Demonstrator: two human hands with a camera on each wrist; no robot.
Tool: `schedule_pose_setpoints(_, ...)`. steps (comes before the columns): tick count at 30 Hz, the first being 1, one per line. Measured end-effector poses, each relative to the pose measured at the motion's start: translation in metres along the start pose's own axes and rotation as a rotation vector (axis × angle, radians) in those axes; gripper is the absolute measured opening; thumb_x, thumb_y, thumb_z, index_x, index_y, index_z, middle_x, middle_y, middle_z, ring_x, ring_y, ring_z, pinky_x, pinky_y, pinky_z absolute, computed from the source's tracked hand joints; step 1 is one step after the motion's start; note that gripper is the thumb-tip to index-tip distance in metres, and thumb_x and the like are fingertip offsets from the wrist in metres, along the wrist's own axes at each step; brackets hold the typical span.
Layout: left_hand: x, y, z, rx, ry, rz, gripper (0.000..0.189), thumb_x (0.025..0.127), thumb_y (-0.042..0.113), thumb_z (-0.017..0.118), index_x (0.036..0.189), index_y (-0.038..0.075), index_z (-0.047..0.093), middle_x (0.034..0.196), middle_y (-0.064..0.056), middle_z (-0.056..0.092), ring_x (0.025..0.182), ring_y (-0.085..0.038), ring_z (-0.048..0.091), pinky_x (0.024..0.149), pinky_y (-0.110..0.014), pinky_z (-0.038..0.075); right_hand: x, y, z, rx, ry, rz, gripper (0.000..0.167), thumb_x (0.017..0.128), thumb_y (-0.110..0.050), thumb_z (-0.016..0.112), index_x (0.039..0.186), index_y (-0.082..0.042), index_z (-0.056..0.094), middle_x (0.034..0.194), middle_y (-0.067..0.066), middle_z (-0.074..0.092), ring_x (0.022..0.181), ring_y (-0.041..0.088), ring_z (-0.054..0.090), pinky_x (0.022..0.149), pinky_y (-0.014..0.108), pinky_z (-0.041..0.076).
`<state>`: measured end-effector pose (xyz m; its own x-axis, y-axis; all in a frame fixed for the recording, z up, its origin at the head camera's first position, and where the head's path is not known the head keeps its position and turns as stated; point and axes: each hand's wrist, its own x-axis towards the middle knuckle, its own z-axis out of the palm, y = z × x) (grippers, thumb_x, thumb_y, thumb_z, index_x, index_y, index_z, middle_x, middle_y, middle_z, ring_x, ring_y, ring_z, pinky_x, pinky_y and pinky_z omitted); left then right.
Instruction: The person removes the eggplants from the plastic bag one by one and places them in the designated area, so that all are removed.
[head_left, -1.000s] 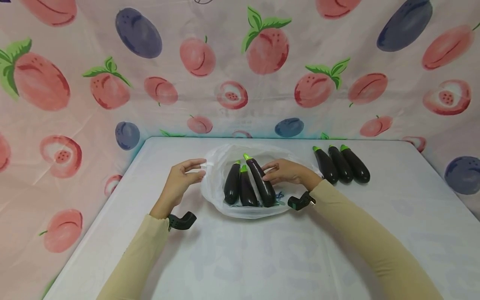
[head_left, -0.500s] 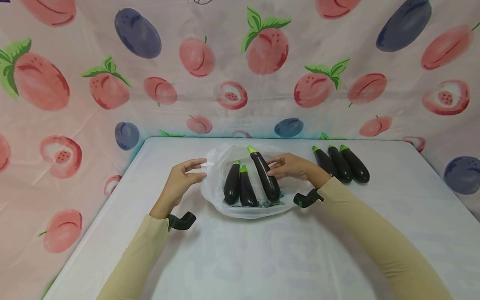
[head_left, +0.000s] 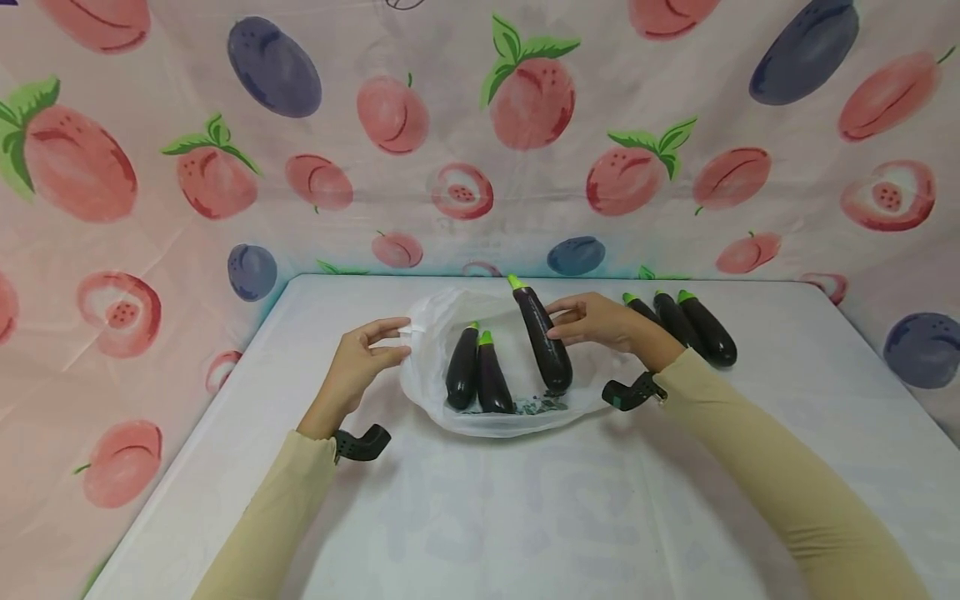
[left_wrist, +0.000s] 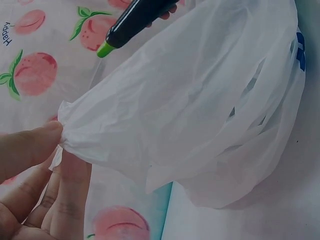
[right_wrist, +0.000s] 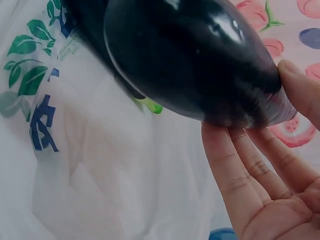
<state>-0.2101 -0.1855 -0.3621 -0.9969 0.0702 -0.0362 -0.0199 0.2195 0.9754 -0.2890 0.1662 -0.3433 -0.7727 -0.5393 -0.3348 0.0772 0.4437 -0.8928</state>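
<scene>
A white plastic bag (head_left: 435,400) lies spread open on the table, with two dark eggplants, one on the left (head_left: 462,367) and one beside it (head_left: 493,379), inside. My left hand (head_left: 363,358) pinches the bag's left edge between thumb and fingers; the left wrist view shows the gathered plastic (left_wrist: 125,110) there. Over the bag's right part, my right hand (head_left: 600,321) grips a third eggplant (head_left: 543,342), tilted with its green stem end up and away. In the right wrist view, thumb and fingers clasp this eggplant (right_wrist: 190,60) from both sides.
Three more eggplants (head_left: 705,329) lie side by side at the table's back right, partly behind the right hand. A white cloth covers the table (head_left: 480,517). Behind it hangs a fruit-patterned curtain (head_left: 300,225). Black wrist cameras sit on both wrists.
My right hand has lifted the third eggplant off its place beside the other two and moved it up, back and to the right. The left hand has stayed at the bag's edge.
</scene>
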Motion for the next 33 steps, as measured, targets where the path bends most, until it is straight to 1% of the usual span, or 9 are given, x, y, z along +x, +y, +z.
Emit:
schedule_pose_setpoints(8, 0.002, -0.001, 0.000, 0.009, 0.008, -0.003, 0.047, 0.085, 0.005, 0.067, 0.131, 0.006, 0.054, 0.116, -0.011, 0.056, 0.084, -0.002, 0.065, 0.077, -0.018, 0.053, -0.012, -0.005, -0.011, -0.019, 0.024, -0.014, 0.063, 0.091, -0.014, 0.062, 0.144, -0.001, 0.032, 0.142, 0.025, 0.040, 0.128, 0.036, 0.044, 0.104, 0.044, 0.043)
schedule_pose_setpoints(12, 0.002, -0.002, 0.000, 0.016, 0.009, 0.004, 0.048, 0.085, 0.006, 0.067, 0.131, 0.005, 0.054, 0.115, -0.011, 0.056, 0.084, -0.001, 0.065, 0.077, -0.017, 0.053, -0.020, -0.009, -0.017, -0.064, 0.058, -0.008, 0.063, 0.091, -0.016, 0.062, 0.145, -0.002, 0.032, 0.141, 0.024, 0.042, 0.125, 0.034, 0.048, 0.105, 0.046, 0.042)
schedule_pose_setpoints(19, 0.002, -0.002, 0.000, 0.003, 0.004, 0.017, 0.047, 0.085, 0.004, 0.067, 0.131, 0.005, 0.054, 0.117, -0.013, 0.058, 0.085, -0.001, 0.065, 0.077, -0.017, 0.054, -0.038, -0.016, -0.028, -0.149, 0.079, -0.024, 0.065, 0.092, -0.018, 0.061, 0.146, -0.001, 0.028, 0.142, 0.025, 0.041, 0.125, 0.035, 0.048, 0.106, 0.046, 0.040)
schedule_pose_setpoints(23, 0.002, -0.002, 0.000, -0.002, 0.000, 0.024, 0.047, 0.085, 0.003, 0.067, 0.130, 0.005, 0.054, 0.117, -0.015, 0.058, 0.085, -0.002, 0.066, 0.078, -0.018, 0.054, -0.049, -0.017, -0.035, -0.168, 0.104, -0.034, 0.065, 0.092, -0.020, 0.061, 0.145, 0.000, 0.030, 0.140, 0.026, 0.043, 0.123, 0.033, 0.050, 0.106, 0.047, 0.039)
schedule_pose_setpoints(26, 0.002, -0.002, 0.000, 0.002, 0.002, 0.026, 0.046, 0.084, 0.003, 0.067, 0.129, 0.004, 0.055, 0.116, -0.014, 0.059, 0.084, -0.002, 0.066, 0.078, -0.019, 0.054, -0.057, -0.017, -0.040, -0.185, 0.121, -0.034, 0.065, 0.092, -0.021, 0.061, 0.145, 0.001, 0.031, 0.139, 0.027, 0.044, 0.123, 0.032, 0.051, 0.106, 0.048, 0.038)
schedule_pose_setpoints(33, 0.000, -0.002, 0.000, 0.007, 0.004, 0.029, 0.044, 0.084, 0.002, 0.067, 0.127, 0.003, 0.056, 0.109, -0.009, 0.059, 0.081, -0.002, 0.066, 0.077, -0.019, 0.054, -0.072, -0.017, -0.054, -0.231, 0.172, -0.008, 0.068, 0.091, -0.026, 0.062, 0.145, 0.000, 0.029, 0.140, 0.027, 0.043, 0.122, 0.036, 0.051, 0.106, 0.052, 0.037)
